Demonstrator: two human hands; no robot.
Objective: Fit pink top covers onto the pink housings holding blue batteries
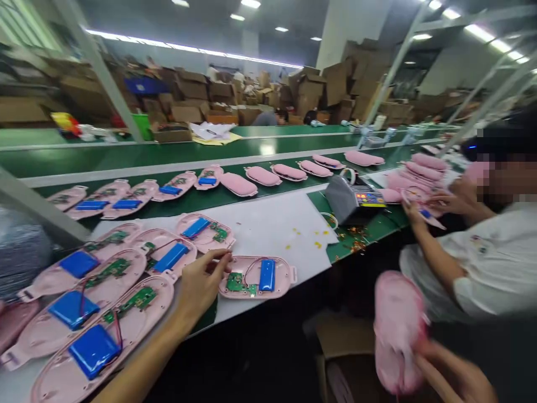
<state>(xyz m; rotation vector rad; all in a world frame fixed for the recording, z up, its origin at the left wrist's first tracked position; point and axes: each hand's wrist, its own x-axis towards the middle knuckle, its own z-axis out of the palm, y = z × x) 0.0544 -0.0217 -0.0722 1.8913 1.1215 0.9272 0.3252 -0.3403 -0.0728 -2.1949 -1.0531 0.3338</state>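
Beside a pink oval shell half (242,262) at the table's front edge is my left hand (205,280). Its thumb and forefinger are closed at the shell's upper left rim; whether anything thin is pinched between them is hidden. A blue battery pack (267,275) and a green circuit board (235,282) lie inside this shell, joined by thin wires. Low on the right, my right hand (455,372) is closed on a pink oval casing (398,313), held below the table's edge and blurred by motion.
Several open pink shells (157,313) with batteries and boards crowd the left. More pink casings (288,172) line the green bench. A grey machine (354,196) stands beyond a white sheet (268,224). At right, a co-worker (490,252) handles pink parts. Below is an open cardboard box (348,338).
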